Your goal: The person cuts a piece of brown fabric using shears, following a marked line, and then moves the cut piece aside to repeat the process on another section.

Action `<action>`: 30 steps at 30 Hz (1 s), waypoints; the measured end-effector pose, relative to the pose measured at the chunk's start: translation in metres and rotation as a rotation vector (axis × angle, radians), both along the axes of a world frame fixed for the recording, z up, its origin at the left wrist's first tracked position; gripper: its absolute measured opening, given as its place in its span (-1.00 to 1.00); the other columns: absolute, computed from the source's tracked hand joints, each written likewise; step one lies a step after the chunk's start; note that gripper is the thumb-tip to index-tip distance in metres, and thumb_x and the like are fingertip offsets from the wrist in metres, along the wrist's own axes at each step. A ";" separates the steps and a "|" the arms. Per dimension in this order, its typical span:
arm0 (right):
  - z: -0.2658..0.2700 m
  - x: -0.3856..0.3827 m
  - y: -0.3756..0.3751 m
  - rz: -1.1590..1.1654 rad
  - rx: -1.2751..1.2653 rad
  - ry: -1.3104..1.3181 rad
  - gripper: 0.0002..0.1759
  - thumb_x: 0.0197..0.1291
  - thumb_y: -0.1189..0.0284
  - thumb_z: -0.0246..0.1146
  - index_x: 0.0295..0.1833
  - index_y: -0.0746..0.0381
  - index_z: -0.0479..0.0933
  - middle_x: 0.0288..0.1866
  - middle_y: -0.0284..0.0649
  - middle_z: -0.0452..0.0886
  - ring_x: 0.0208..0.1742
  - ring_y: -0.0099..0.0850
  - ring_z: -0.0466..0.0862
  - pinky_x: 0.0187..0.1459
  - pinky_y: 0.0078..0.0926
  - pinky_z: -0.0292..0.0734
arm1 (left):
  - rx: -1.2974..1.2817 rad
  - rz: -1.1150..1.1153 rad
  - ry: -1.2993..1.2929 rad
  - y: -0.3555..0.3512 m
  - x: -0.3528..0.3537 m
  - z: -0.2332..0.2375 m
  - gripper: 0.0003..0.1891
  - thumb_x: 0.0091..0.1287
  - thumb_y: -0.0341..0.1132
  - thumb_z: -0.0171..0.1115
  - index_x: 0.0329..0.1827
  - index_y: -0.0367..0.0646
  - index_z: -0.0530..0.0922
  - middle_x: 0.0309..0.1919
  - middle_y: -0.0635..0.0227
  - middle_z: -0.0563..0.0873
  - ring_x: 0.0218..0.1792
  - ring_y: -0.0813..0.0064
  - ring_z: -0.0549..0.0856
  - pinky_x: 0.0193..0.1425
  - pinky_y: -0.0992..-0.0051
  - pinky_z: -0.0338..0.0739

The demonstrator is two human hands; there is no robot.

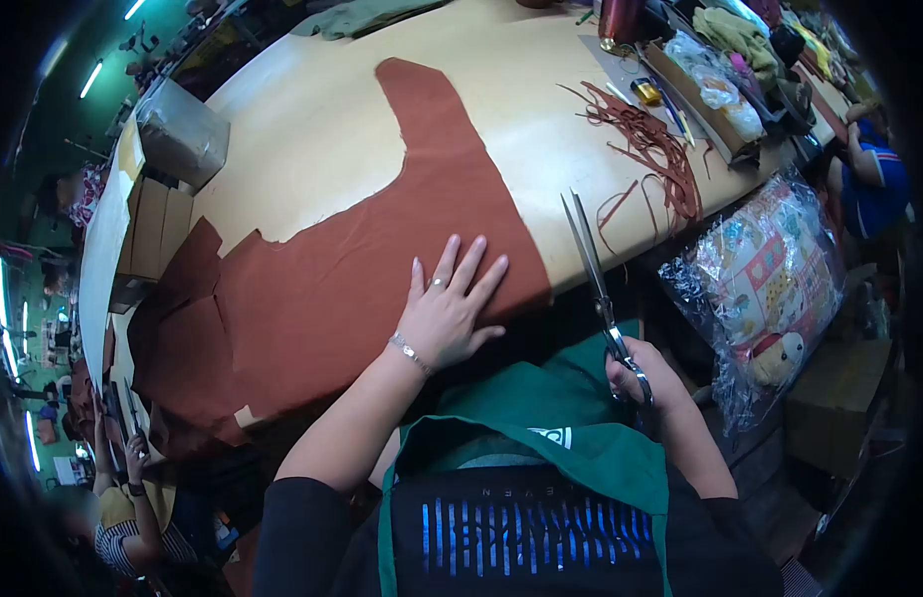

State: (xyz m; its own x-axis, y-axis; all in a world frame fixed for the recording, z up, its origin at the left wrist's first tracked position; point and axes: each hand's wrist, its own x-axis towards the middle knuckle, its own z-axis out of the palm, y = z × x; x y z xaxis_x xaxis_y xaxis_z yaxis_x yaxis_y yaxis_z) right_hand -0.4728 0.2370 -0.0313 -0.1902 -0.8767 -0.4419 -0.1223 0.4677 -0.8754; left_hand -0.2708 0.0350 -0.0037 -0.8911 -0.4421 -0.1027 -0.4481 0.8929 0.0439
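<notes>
In right hand (pixel 648 376), scissors (pixel 605 310), left (pixel 446 316) on cloth (pixel 327 308)

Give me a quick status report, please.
Left hand flat on brown cloth; right hand holding scissors, clear of it. Cloth spread on table. Loose strips lie apart, to the right.

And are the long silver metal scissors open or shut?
The long silver metal scissors are slightly open: their blade tips stand apart.

The left hand (pixel 444 316) hides part of the brown cloth (pixel 327 284).
</notes>
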 end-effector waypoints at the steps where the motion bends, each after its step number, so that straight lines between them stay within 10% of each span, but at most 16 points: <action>1: -0.003 0.000 0.003 0.000 -0.002 -0.029 -0.24 -0.25 -0.32 0.18 -0.46 0.27 0.37 -0.64 -0.39 0.39 -0.55 -0.59 0.41 -0.49 -0.59 0.36 | 0.014 0.037 0.024 0.001 -0.010 0.001 -0.15 0.04 0.16 0.14 0.36 0.06 0.01 0.37 0.25 -0.07 0.38 0.10 -0.13 0.22 -0.22 -0.05; 11: 0.022 -0.006 0.024 0.105 0.063 -0.112 -0.27 -0.16 -0.32 0.10 -0.49 0.23 0.34 -0.66 -0.40 0.39 -0.59 -0.62 0.42 -0.54 -0.60 0.37 | 0.111 0.121 0.099 0.008 -0.021 -0.002 -0.55 0.32 -0.02 -0.20 0.29 0.29 0.19 0.37 0.32 -0.02 0.38 0.10 -0.12 0.22 -0.24 -0.07; 16: 0.019 -0.004 0.032 0.127 0.070 -0.107 -0.32 -0.14 -0.27 0.15 -0.50 0.22 0.33 -0.66 -0.40 0.38 -0.58 -0.60 0.42 -0.52 -0.61 0.37 | -0.054 0.009 0.164 0.026 -0.023 0.012 -0.38 0.14 0.13 0.04 0.29 0.21 0.21 0.36 0.33 0.03 0.37 0.20 -0.01 0.22 -0.22 -0.05; 23: 0.024 0.001 0.023 0.090 0.090 -0.078 -0.33 -0.13 -0.25 0.17 -0.49 0.22 0.34 -0.64 -0.39 0.39 -0.57 -0.61 0.42 -0.52 -0.63 0.36 | -0.145 -0.022 0.152 0.027 -0.028 -0.015 -0.44 0.20 -0.23 0.06 0.30 0.06 0.18 0.31 0.32 0.15 0.33 0.17 0.11 0.13 -0.19 0.16; 30: 0.018 0.001 0.025 0.075 0.077 -0.132 -0.36 -0.12 -0.23 0.18 -0.49 0.21 0.34 -0.65 -0.41 0.38 -0.60 -0.62 0.40 -0.56 -0.66 0.32 | 0.355 0.153 0.312 0.064 -0.021 0.016 -0.55 0.33 -0.28 -0.11 0.30 0.12 0.18 0.29 0.23 0.19 0.30 0.01 0.14 0.20 -0.15 0.08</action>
State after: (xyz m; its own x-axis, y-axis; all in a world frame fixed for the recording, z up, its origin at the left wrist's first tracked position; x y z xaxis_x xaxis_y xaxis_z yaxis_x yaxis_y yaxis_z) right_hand -0.4719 0.2619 -0.0132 -0.0617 -0.8486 -0.5253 -0.0454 0.5282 -0.8479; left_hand -0.2914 0.0988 0.0120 -0.8307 -0.5566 -0.0093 -0.4901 0.7234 0.4863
